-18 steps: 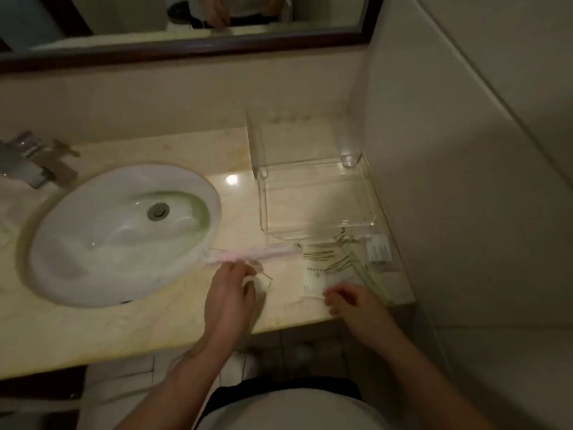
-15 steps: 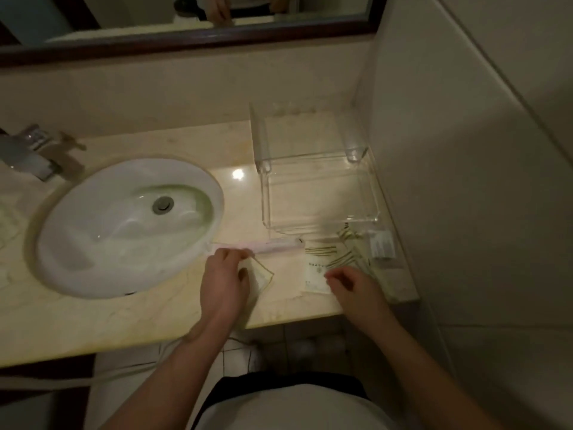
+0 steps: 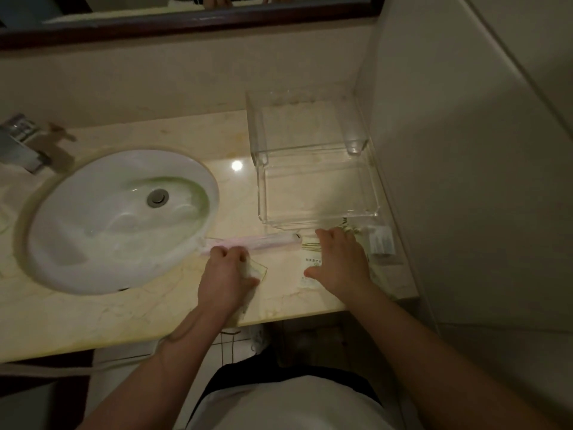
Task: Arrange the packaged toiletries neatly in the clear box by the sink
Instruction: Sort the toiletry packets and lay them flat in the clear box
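Note:
The clear box (image 3: 319,220) stands on the counter to the right of the sink, with nothing in it. In front of it lies a long pink wrapped toothbrush (image 3: 266,241), pointing left to right. My left hand (image 3: 228,274) grips the toothbrush's left end, and a small clear packet (image 3: 255,268) lies under its fingers. My right hand (image 3: 339,265) lies flat with spread fingers on a pile of white printed packets (image 3: 311,265). A small white sachet (image 3: 383,242) sits near the wall.
The white sink (image 3: 121,218) fills the left of the marble counter (image 3: 155,311), with a chrome tap (image 3: 21,144) behind it. A tiled wall (image 3: 465,181) closes the right side. A mirror frame (image 3: 186,24) runs along the back.
My right hand has moved forward and opened flat over the packets, its fingertips nearing the box. My left hand stays at the toothbrush's left end.

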Demonstrator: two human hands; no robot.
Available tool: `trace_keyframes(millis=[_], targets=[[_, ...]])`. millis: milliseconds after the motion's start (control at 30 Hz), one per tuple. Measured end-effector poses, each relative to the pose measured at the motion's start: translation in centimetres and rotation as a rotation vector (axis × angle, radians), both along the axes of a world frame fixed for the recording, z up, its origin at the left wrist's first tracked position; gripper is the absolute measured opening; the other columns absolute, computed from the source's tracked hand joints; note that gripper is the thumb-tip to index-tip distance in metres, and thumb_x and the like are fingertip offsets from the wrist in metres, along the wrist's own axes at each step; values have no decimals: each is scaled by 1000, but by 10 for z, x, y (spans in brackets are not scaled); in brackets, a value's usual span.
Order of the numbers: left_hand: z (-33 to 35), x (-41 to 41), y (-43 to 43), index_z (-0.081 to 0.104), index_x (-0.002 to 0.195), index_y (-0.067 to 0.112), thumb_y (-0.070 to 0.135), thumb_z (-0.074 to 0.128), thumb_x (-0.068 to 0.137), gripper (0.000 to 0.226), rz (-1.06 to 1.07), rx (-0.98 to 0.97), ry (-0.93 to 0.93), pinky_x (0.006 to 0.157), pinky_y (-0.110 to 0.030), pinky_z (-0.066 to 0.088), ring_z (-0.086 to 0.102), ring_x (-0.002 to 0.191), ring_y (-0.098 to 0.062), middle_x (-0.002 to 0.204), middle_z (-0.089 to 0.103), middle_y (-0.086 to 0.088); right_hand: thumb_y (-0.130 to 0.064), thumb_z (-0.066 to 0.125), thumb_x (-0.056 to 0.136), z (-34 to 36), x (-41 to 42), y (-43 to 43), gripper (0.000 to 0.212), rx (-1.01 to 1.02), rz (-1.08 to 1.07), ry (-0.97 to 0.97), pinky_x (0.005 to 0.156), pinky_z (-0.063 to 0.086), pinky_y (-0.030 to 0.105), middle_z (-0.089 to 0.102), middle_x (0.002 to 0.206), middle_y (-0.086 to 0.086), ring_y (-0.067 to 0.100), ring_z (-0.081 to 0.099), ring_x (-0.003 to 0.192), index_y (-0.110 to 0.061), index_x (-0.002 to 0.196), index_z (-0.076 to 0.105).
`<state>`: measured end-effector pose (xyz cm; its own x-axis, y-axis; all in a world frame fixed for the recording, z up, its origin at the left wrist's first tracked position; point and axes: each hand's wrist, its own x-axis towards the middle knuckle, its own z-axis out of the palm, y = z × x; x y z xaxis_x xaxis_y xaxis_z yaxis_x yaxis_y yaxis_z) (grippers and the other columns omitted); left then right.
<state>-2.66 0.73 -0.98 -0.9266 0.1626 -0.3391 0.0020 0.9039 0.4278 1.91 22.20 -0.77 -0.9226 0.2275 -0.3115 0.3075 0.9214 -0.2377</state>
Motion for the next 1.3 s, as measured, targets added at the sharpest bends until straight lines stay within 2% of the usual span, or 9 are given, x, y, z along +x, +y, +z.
trace_keyframes(millis=[167,367,600,767,867,1000,1100,1200,1300], targets=[[1,-5,-8,57,96,19,28,80,69,37,-94,33,-16,65,-32,51,57,77,-21,106,44,0,-54,76,66,2,-17,-3,73,80,89,-39,93,40,39,55,122,5,26,46,114,-22,125,48],[-6,-10,-17,55,119,24,26,75,76,47,-303,52,24,65,-31,49,60,82,-21,113,45,2,-51,75,68,6,-27,-10,57,147,147,-21,82,40,34,56,112,3,22,48,103,-22,112,52],[-6,-17,-24,60,98,18,28,73,77,26,-265,148,11,59,-28,44,56,69,-18,105,44,2,-44,77,70,9,-29,-13,59,126,30,-56,84,48,37,64,109,4,24,58,100,-22,118,52],[7,-26,-30,60,93,21,33,75,76,26,-176,206,33,63,-26,43,53,73,-15,104,39,6,-28,75,76,19,-34,-6,21,-238,-178,-21,73,55,40,69,87,1,19,64,82,-19,92,66],[17,-32,-29,56,89,20,31,76,75,27,-130,250,27,62,-28,40,53,75,-16,99,45,5,-24,76,76,25,-38,-2,14,-407,-233,1,60,50,29,65,76,-2,17,62,72,-17,80,64],[23,-37,-24,44,78,18,29,77,74,35,-88,312,-25,52,-28,32,44,59,-11,72,49,5,-19,71,81,33,-43,5,6,-596,-325,26,56,50,22,67,78,-4,13,65,73,-19,82,66],[21,-41,-22,46,80,11,26,78,74,36,-40,411,-128,54,-30,33,38,53,-12,62,46,-1,-20,69,83,35,-44,9,5,-702,-354,34,66,52,27,69,83,-6,13,67,80,-23,84,66],[24,-46,-19,58,75,8,28,80,74,29,18,523,-221,59,-31,41,48,56,-15,72,58,-18,-15,68,84,37,-43,15,13,-784,-390,48,68,50,25,70,89,-8,11,67,85,-25,93,66],[32,-51,-15,68,65,10,23,79,76,20,142,602,-235,64,-33,45,55,59,-15,67,65,-13,-6,68,82,38,-41,20,31,-931,-464,66,67,52,25,71,96,-4,11,69,85,-25,106,62]])
